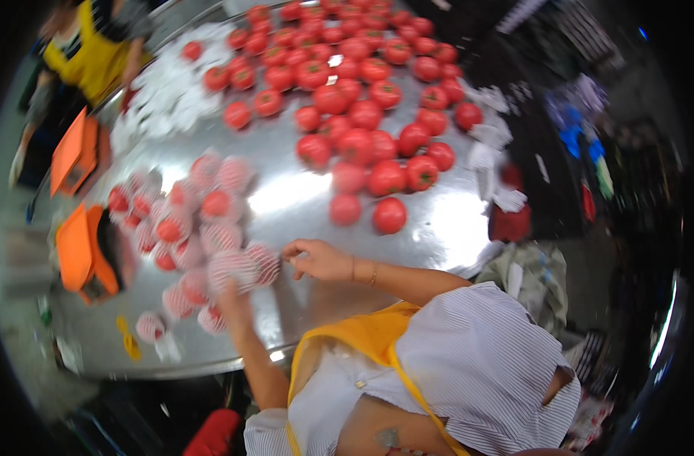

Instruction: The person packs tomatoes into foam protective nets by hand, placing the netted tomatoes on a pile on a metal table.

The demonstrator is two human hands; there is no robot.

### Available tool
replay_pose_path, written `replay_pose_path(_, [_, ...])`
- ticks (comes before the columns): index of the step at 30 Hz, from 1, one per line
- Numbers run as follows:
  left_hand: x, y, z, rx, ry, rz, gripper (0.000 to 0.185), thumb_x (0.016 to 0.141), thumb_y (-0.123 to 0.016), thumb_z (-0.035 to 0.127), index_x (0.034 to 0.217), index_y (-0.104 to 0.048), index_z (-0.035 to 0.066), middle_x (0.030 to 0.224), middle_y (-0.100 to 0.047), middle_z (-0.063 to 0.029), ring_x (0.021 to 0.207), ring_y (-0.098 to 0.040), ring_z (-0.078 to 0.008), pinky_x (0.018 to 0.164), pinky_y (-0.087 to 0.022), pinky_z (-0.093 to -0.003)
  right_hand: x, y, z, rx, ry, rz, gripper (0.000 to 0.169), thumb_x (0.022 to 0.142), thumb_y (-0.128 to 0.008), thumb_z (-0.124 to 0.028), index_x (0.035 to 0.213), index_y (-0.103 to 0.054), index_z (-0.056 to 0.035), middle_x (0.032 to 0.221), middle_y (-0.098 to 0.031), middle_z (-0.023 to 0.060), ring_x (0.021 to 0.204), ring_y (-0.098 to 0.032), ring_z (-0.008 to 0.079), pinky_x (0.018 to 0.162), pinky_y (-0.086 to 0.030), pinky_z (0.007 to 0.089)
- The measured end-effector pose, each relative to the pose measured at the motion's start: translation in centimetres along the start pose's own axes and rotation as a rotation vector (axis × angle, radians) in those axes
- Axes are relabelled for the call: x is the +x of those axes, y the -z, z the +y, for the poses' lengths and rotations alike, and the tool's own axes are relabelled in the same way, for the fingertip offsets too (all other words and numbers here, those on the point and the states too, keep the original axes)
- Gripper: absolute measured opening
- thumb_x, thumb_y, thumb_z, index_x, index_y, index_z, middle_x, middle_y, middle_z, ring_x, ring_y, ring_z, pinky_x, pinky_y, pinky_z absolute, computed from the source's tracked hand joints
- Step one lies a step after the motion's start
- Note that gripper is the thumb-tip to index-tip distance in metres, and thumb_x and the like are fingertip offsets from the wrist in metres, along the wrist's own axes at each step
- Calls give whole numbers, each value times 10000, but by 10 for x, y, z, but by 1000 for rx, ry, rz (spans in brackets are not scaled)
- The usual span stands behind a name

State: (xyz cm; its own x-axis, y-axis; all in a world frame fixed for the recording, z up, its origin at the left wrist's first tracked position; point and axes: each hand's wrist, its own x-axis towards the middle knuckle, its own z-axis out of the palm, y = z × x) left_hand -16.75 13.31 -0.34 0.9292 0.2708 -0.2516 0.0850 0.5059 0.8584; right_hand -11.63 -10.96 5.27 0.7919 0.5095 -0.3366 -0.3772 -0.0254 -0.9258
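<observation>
My left hand (233, 302), blurred, is at a tomato in a white foam net sleeve (232, 271) and seems to grip it; the fingers are mostly hidden. Just right of that, a second net-sleeved tomato (263, 264) sits close to the fingertips of my right hand (315, 259). The right fingers are bent and apart, with nothing visible between them. More sleeved tomatoes (221, 236) cluster left of my hands on the metal table (307, 222). Beyond my hands lies a large spread of bare red tomatoes (355, 145), several with green stems.
A heap of white foam nets (176, 85) covers the far left of the table. Orange tape dispensers (85, 251) stand along the left edge, near a yellow item (128, 339). White nets (486, 142) lie along the right edge. A person in a yellow apron (90, 54) is at the far left.
</observation>
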Motion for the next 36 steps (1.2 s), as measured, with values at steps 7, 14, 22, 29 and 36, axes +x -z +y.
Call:
replay_pose_path(7, [45,8,54,1602,-572,213,672,701,-669,222,1254,-345,20,1194,-427,-188,1105,-413,-309,919,-327,-408,-88,202,63,-597,320,1105,123,774,-519,-109,863,-564,-38,753,-590,111,682,-580,248,614,-467,317])
replay_pose_path(14, [39,-56,52,1391,-819,300,535,745,-624,148,1211,-402,11,1156,-470,-187,1083,-449,-298,925,-338,-379,-178,421,95,-1277,-37,1446,711,680,-627,-390,1193,-386,40,1099,-472,258,1028,-451,361,899,-349,396])
replay_pose_path(22, [-4,-128,-32,837,-191,-379,229,776,-543,71,989,-551,-14,930,-587,-97,847,-559,-173,773,-435,-277,-57,299,114,-1148,112,1581,268,734,-555,-189,955,-547,-39,952,-497,175,888,-466,343,773,-396,401])
replay_pose_path(29, [-34,-158,-79,725,124,-514,210,798,-546,86,985,-556,-8,905,-598,-71,831,-558,-120,757,-438,-246,-86,222,86,-1041,118,1119,173,750,-564,-172,720,-565,-2,815,-542,162,759,-508,337,692,-424,391])
replay_pose_path(36, [-49,-187,-74,457,98,-519,388,789,-532,54,1164,-441,13,983,-568,-85,834,-549,-139,759,-442,-260,-116,131,21,-770,434,873,162,732,-591,-152,722,-563,7,895,-518,150,824,-507,291,720,-420,341])
